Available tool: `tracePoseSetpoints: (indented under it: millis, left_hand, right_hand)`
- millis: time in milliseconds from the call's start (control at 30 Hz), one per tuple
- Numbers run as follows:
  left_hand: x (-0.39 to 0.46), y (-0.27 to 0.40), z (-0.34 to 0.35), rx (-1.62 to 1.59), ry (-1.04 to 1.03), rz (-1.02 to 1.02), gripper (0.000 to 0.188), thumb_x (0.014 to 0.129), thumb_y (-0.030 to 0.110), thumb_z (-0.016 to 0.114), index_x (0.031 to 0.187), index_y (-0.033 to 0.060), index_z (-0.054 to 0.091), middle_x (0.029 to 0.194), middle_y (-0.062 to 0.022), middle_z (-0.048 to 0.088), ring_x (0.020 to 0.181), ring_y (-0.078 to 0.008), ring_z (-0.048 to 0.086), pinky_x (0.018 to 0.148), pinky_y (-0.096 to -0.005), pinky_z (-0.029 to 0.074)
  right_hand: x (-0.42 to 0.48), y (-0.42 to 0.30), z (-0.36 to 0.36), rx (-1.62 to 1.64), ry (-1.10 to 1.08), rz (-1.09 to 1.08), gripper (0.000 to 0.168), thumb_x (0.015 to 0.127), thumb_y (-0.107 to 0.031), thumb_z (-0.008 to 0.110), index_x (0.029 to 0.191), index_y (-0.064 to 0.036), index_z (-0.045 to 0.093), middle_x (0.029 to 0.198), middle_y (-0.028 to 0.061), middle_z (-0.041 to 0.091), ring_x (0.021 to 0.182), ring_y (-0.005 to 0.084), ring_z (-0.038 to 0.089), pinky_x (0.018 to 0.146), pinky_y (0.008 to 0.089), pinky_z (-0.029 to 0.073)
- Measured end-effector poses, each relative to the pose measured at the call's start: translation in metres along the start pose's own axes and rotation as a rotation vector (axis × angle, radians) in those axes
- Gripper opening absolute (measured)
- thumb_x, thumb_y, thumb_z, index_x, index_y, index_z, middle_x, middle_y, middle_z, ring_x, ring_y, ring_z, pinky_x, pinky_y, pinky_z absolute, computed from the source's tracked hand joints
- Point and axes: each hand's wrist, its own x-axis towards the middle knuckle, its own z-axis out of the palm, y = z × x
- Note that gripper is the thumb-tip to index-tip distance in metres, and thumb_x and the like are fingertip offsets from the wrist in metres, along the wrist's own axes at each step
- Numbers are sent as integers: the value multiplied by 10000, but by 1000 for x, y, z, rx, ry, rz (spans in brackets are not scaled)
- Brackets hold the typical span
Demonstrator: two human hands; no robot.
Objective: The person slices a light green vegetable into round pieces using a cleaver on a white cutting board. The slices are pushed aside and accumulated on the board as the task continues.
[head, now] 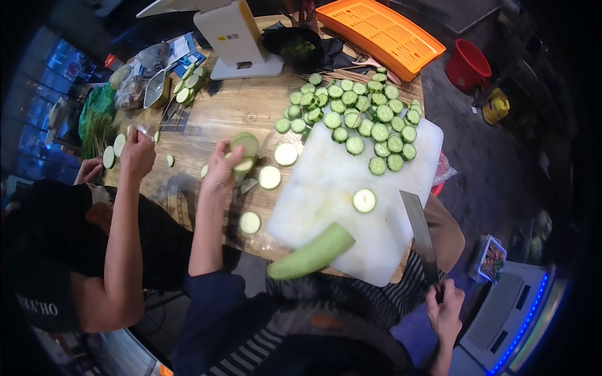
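Several pale green squash slices [244, 144] are held in my left hand [220, 165], above the wooden table and left of the board. My right hand [444, 308] grips the handle of a broad kitchen knife [420, 230], whose blade points up past the board's right edge. On the white cutting board [315, 188] lies one round squash slice [364, 200]. The cut piece of squash [312, 251] rests across the board's near edge, its cut end facing right. Many cucumber slices [355, 145] are heaped at the far end, over board and table.
Loose squash slices [269, 177] lie on the wooden table [225, 113]. At left, a co-worker's hand [138, 152] holds something small. A white machine [230, 37], a black bowl [296, 47] and an orange slotted tray [381, 35] stand at the back. A red bucket [468, 66] is on the floor.
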Motion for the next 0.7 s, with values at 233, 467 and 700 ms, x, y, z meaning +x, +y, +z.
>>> tracePoseSetpoints:
  millis: [233, 467, 700]
  left_hand:
    - [4, 27, -53, 625, -45, 245, 234, 840, 60, 692, 1060, 54, 613, 984, -64, 615, 889, -159, 576, 774, -286, 501]
    - [-51, -33, -8, 497, -197, 156, 247, 876, 80, 684, 1092, 52, 567, 1038, -35, 587, 920, -110, 540, 804, -241, 446]
    - [-34, -58, -18, 731, -162, 473, 301, 876, 9, 495, 1166, 35, 572, 1196, -159, 543, 1103, -275, 559, 965, -362, 470]
  right_hand:
    - [-3, 9, 9, -4, -37, 43, 176, 820, -26, 653, 847, -11, 480, 636, 127, 486, 588, 305, 493, 599, 397, 395]
    - [0, 4, 13, -44, -4, 15, 156, 832, -34, 646, 874, -20, 497, 652, 108, 479, 609, 280, 475, 613, 384, 395]
    - [-1, -10, 8, -60, -39, 87, 167, 830, -49, 659, 864, -21, 499, 661, 104, 484, 660, 274, 482, 670, 389, 397]
